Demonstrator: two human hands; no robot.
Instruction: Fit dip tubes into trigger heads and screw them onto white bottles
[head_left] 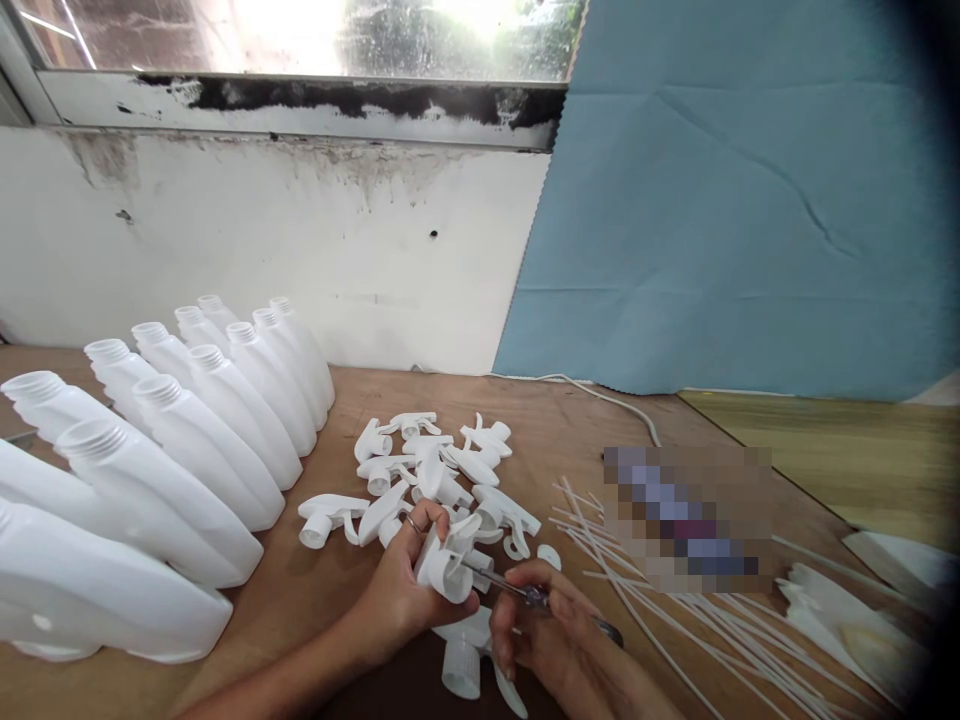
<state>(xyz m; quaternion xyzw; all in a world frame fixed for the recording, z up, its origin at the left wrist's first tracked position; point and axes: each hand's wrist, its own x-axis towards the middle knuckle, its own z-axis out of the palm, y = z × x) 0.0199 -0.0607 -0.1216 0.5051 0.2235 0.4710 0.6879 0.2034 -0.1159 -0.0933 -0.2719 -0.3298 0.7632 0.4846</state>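
Note:
My left hand (409, 585), with a ring on one finger, is closed around a white trigger sprayer head (448, 570) whose round collar faces toward me. In my right hand (555, 630) is a screwdriver (534, 597) with a dark, partly clear handle. Its metal shaft points left and reaches the collar of the held sprayer; whether the tip touches inside I cannot tell. Just below my hands lies another sprayer head (461, 665), partly covered by them. Beyond the left hand, several more white sprayer heads (386, 467) lie in a loose heap on the wooden table (330, 590).
Rows of white uncapped bottles (236, 425) stand along the left side. Thin white tubes (697, 625) lie spread at the right, beside a blurred-out patch (682, 520). A white cable (615, 395) runs along the back edge. Blue cloth (712, 200) hangs over the wall.

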